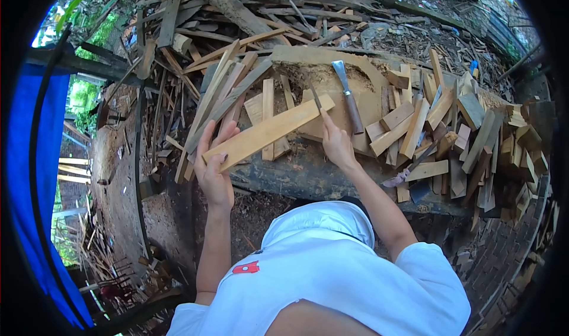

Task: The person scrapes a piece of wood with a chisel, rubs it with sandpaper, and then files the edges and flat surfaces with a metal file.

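Note:
A long, flat wooden board (267, 132) slants up to the right in front of me. My left hand (216, 167) grips its lower left end, thumb on the near side and fingers behind. My right hand (338, 141) is closed at the board's upper right end around a thin, dark, blade-like tool (316, 93). The tool crosses that end of the board; its exact kind cannot be made out. Just right of it lies a broad-bladed chisel (348, 96) with a bright metal end and a wooden handle.
Behind the board is a wooden work block (314, 58) with a hollow full of shavings. Cut wood blocks (409, 128) crowd the bench on the right. Long offcuts (222, 93) lean at the left, with a scrap pile (249, 16) beyond. A blue tarp (35, 158) hangs far left.

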The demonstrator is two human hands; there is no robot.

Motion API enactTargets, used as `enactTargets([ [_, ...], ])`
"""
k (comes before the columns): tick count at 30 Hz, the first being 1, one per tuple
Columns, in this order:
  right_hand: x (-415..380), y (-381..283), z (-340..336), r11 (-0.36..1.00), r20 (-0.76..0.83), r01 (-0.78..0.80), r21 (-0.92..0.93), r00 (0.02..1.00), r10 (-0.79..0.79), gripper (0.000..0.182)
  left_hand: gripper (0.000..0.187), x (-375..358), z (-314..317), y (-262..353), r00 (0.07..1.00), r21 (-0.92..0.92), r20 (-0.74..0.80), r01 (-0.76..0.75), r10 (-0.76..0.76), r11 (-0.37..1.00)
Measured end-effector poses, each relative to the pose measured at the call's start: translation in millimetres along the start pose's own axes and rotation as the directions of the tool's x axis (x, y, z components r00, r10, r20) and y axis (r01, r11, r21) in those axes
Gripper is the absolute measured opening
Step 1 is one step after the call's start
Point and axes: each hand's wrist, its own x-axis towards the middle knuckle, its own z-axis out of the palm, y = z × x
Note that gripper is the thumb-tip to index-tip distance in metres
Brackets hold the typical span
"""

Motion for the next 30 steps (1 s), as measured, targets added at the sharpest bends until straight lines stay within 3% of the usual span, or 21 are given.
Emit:
enactTargets([
  [8,37.5,47.6,22.6,0.990,-0.077,-0.127,-0.065,0.990,0.122,0.048,0.067,-4.2,0.2,0.1,1.000,-0.004,0.026,0.015,-0.015,1.000],
  [9,26.8,30.0,14.6,0.991,-0.084,-0.117,-0.069,0.990,0.111,0.048,0.067,-2.1,1.4,-0.1,1.000,-0.011,0.024,0.005,-0.004,1.000],
  [11,-8.8,-24.3,-5.0,0.999,0.094,-0.047,-0.004,0.994,0.048,0.050,0.067,-5.1,-0.5,-1.8,1.000,-0.021,0.016,0.017,-0.016,1.000],
  [13,-18.8,-33.6,-8.6,1.000,0.107,-0.021,-0.018,0.994,0.022,0.050,0.067,-7.5,-2.1,-2.2,1.000,-0.028,0.007,0.028,-0.028,0.999],
  [20,32.1,43.1,23.6,0.999,-0.089,-0.053,-0.006,0.995,0.052,0.049,0.066,-8.9,-3.4,-3.9,0.999,-0.065,0.047,0.014,-0.011,0.998],
  [22,-3.2,-16.0,-2.9,1.000,0.052,-0.013,0.004,0.999,0.013,0.052,0.066,-8.1,-1.8,-1.9,0.999,-0.073,0.039,0.012,-0.009,0.997],
  [25,-50.4,-52.5,-4.0,0.975,0.045,0.215,0.064,0.975,-0.218,0.055,0.067,-10.8,-0.9,-1.2,0.999,-0.064,0.024,0.028,-0.026,0.998],
  [28,-38.7,-44.5,-14.2,0.993,0.089,0.105,-0.054,0.991,-0.100,0.055,0.067,-9.7,1.0,-0.7,0.999,-0.050,0.032,0.034,-0.032,0.998],
  [30,-7.8,-3.2,-0.5,0.996,0.045,0.030,-0.083,0.999,-0.026,0.054,0.067,-11.4,0.4,-0.9,0.999,-0.050,0.033,0.026,-0.025,0.998],
])
